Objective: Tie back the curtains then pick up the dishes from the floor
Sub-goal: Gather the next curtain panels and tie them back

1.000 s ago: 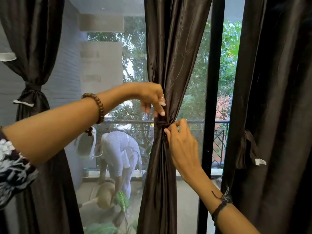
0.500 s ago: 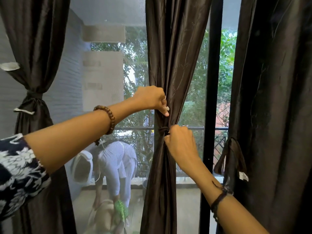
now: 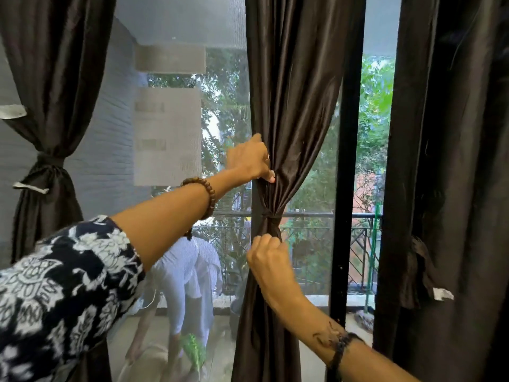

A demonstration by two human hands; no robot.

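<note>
A dark brown satin middle curtain (image 3: 292, 100) hangs in front of the glass, cinched at its waist by a tie-back band (image 3: 271, 215). My left hand (image 3: 249, 159) pinches the curtain fabric just above the band. My right hand (image 3: 268, 256) is closed on the gathered fabric right below the band. The left curtain (image 3: 46, 78) is gathered by its own tie (image 3: 48, 168). The right curtain (image 3: 454, 161) hangs loose with its tie (image 3: 420, 268) dangling. No dishes are in view.
A black door frame (image 3: 348, 161) stands between the middle and right curtains. Beyond the glass, a person in white (image 3: 190, 274) bends over on the balcony near a green plant (image 3: 192, 350) and a metal railing (image 3: 308, 216).
My left hand has slid up the curtain, away from the band, and my right hand has dropped a little below it. The view has tilted so the curtains sit lower in frame.
</note>
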